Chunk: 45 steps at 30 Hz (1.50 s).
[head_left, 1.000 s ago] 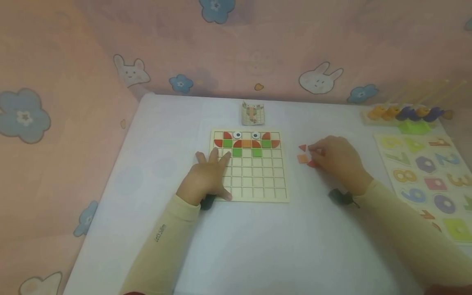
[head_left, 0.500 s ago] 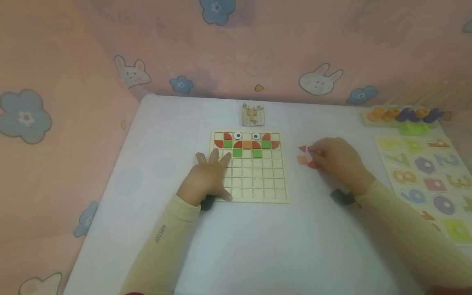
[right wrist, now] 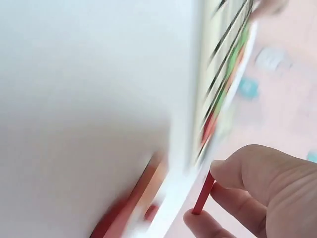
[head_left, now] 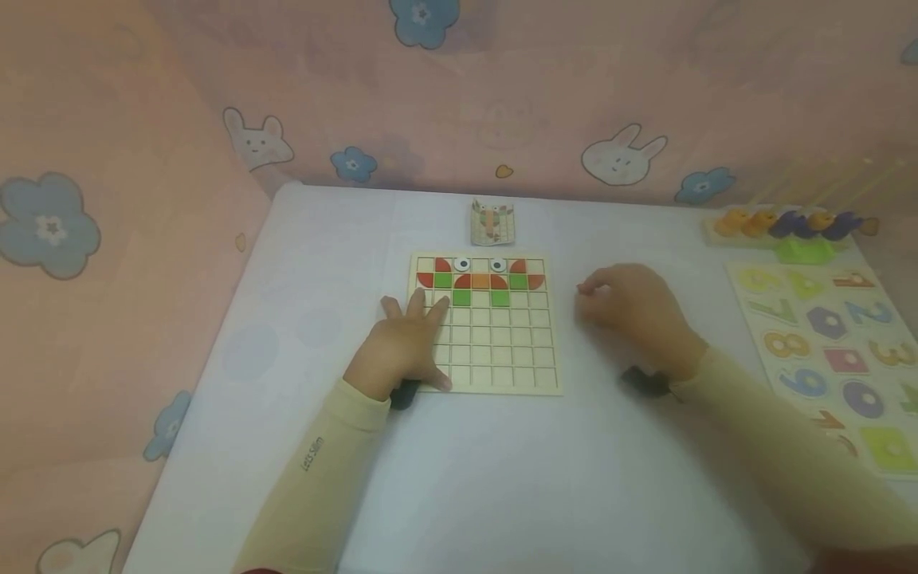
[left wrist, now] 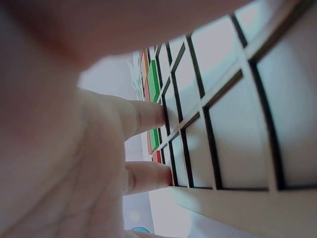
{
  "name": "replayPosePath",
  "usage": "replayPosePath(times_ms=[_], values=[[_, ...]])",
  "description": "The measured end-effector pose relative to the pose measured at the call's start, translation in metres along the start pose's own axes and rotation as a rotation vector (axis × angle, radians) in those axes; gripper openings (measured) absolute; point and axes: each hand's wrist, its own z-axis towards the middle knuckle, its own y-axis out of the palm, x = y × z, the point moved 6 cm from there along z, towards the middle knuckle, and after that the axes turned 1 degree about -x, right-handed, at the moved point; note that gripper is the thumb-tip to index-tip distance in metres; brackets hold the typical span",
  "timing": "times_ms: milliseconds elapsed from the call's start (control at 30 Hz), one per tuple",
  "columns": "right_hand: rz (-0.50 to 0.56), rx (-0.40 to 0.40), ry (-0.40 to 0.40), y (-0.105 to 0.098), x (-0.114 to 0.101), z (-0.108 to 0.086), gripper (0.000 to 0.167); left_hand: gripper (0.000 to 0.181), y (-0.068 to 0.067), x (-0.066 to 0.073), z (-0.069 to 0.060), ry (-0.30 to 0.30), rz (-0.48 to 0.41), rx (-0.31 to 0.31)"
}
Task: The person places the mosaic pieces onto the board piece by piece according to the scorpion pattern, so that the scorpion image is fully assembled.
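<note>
My left hand [head_left: 398, 351] rests with fingers spread on the left side of a pale wooden grid board [head_left: 495, 351]. In the left wrist view, two fingertips [left wrist: 159, 174] touch the board's cells. Red, green and orange tiles and two round eye pieces fill cells in its upper rows, such as a green tile [head_left: 500, 298]. Right of the board, my right hand [head_left: 634, 315] pinches a thin red tile [right wrist: 203, 194] between thumb and finger, seen edge-on; its outline cannot be told. Blurred loose tiles [right wrist: 152, 188] lie below it; the hand hides them in the head view.
A small picture card [head_left: 492, 223] stands behind the board. To the right lies a number-and-shape puzzle board [head_left: 825, 343]. A pegged toy [head_left: 789, 223] with orange and purple pieces is at the back right, by the patterned pink wall [head_left: 459, 104].
My right hand has lifted off the loose tiles and moved slightly left towards the board, carrying the red tile. The left hand stays in place.
</note>
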Motion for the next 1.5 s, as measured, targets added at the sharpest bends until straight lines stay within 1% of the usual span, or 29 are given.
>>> replayPosePath(times_ms=[67, 100, 133, 200, 267, 367, 467, 633, 867, 1000, 1100, 1200, 1333, 1400, 1500], values=[[-0.011, -0.024, -0.009, 0.01, -0.017, -0.001, 0.023, 0.133, 0.0, 0.0, 0.0, -0.003, 0.001, -0.002], [-0.024, -0.039, -0.027, 0.015, -0.026, 0.0, 0.021, 0.133, -0.001, 0.0, 0.0, -0.003, 0.001, -0.001], [-0.035, -0.049, -0.058, 0.021, -0.035, 0.0, 0.02, 0.133, -0.001, 0.0, 0.0, -0.004, 0.002, -0.002], [-0.073, -0.061, -0.149, 0.032, -0.054, 0.0, 0.016, 0.133, -0.001, 0.0, 0.0, -0.006, 0.003, -0.002], [-0.097, -0.068, -0.213, 0.042, -0.068, 0.0, 0.015, 0.133, -0.001, 0.0, 0.001, -0.006, 0.002, -0.003], [-0.152, -0.066, -0.282, 0.052, -0.082, 0.001, 0.016, 0.134, 0.0, 0.0, 0.001, -0.003, 0.005, -0.005], [-0.192, -0.061, -0.311, 0.059, -0.089, 0.002, 0.02, 0.134, -0.001, 0.001, 0.001, 0.002, 0.008, -0.001], [-0.23, -0.059, -0.333, 0.064, -0.095, 0.003, 0.023, 0.134, 0.0, 0.001, 0.001, 0.001, 0.011, 0.003], [-0.255, -0.037, -0.38, 0.065, -0.099, -0.004, 0.023, 0.134, 0.0, 0.0, 0.001, -0.004, 0.011, -0.003], [-0.257, -0.015, -0.402, 0.066, -0.098, -0.005, 0.024, 0.134, 0.0, 0.0, 0.001, -0.001, 0.015, 0.0], [-0.249, -0.015, -0.413, 0.066, -0.095, -0.005, 0.024, 0.134, 0.0, 0.001, 0.001, 0.001, 0.015, 0.003], [-0.218, -0.037, -0.409, 0.067, -0.092, -0.002, 0.025, 0.134, -0.001, 0.001, 0.0, 0.0, 0.016, 0.001], [-0.181, -0.068, -0.382, 0.069, -0.088, 0.004, 0.027, 0.134, -0.001, 0.0, -0.001, -0.002, 0.013, -0.005], [-0.173, -0.075, -0.371, 0.068, -0.086, 0.007, 0.025, 0.134, -0.001, 0.0, -0.001, -0.001, 0.01, -0.008], [-0.155, -0.079, -0.33, 0.062, -0.081, 0.008, 0.024, 0.134, -0.001, 0.0, -0.001, -0.001, 0.003, -0.009]])
